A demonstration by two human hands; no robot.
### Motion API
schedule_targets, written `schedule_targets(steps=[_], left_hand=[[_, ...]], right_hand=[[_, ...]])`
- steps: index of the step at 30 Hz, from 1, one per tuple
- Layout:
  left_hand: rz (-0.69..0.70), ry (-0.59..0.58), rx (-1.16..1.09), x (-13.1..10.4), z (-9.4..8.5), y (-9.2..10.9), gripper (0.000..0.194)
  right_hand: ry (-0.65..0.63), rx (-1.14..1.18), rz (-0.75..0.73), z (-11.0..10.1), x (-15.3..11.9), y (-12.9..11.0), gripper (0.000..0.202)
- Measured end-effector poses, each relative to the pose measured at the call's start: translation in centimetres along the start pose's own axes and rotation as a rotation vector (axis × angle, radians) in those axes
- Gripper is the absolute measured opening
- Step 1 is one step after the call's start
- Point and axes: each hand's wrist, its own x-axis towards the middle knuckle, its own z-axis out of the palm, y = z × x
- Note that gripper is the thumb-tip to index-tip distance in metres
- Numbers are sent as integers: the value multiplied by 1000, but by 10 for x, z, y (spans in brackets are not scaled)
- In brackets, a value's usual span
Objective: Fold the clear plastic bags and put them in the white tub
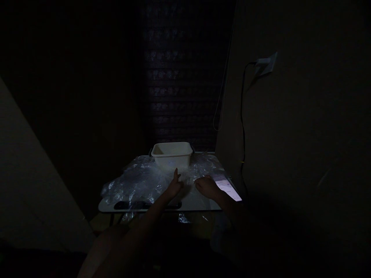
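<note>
In dim light, both hands are over a small table, in front of a white plastic bin. My left hand (175,186) has one finger stretched toward the bin (171,160) while the others curl into a pinch. My right hand (207,186) is closed, knuckles up, a short way to the right. A clear plastic bag (187,180) stretches faintly between the two hands, and both seem to grip it; the darkness blurs its edges. More crumpled clear plastic bags (136,179) spread over the left of the table.
A lit phone or tablet screen (228,188) lies at the right edge of the table (197,204), beside my right wrist. A dark slot (133,205) runs along the front edge. To the right, a cable (242,116) hangs from a wall outlet (269,63). Blinds (179,88) stand behind.
</note>
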Motion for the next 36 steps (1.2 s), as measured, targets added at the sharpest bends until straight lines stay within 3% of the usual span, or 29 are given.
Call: schedule_targets(steps=[5,8,11,13,16,19,25,36], left_hand=[[40,-129,64,2,1,-12,70],[88,-102,176,2,-5,-12,55],[186,-63,406,-2,-13,-9,38],[259,-124,609,-9,-17,-8,30],[328,-230,904,-21,-15,-7,31],[352,-271,1097,-30,-9,-6,39],[359,-321,1208,-34,-3,-10,48],[276,-324,1217,-41,0,-12,52]], right_hand=[[43,-3,39,-5,0,5,28],[51,0,75,-6,0,8,27],[41,7,125,-5,-1,12,28],[36,21,148,-3,-2,15,28],[23,58,160,2,-2,16,33],[-4,143,151,7,-2,13,52],[-20,328,110,12,4,4,66],[2,198,149,29,9,12,44]])
